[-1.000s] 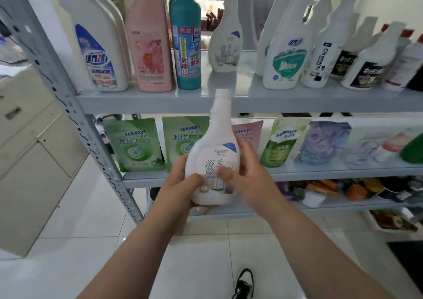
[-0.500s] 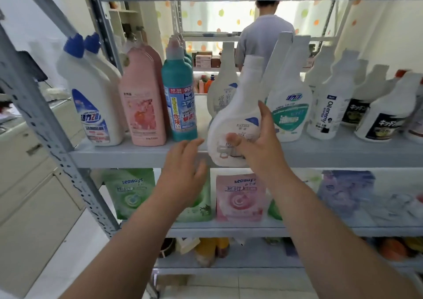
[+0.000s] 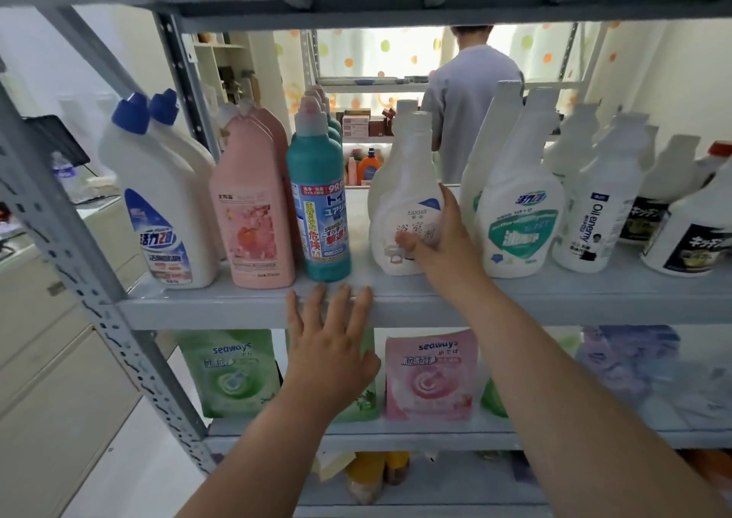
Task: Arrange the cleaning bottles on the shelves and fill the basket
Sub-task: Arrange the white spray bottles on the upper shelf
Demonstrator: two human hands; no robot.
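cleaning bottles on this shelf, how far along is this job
Done: blue-capped bottles, pink bottles and teal bottles stand in rows on the shelf. In hand: the right hand holds a white bottle upright on it; the left hand is open. Left: letting go; no basket is in view.

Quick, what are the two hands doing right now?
Left hand: open, fingers spread, holding nothing.
Right hand: gripping the white bottle on the shelf.
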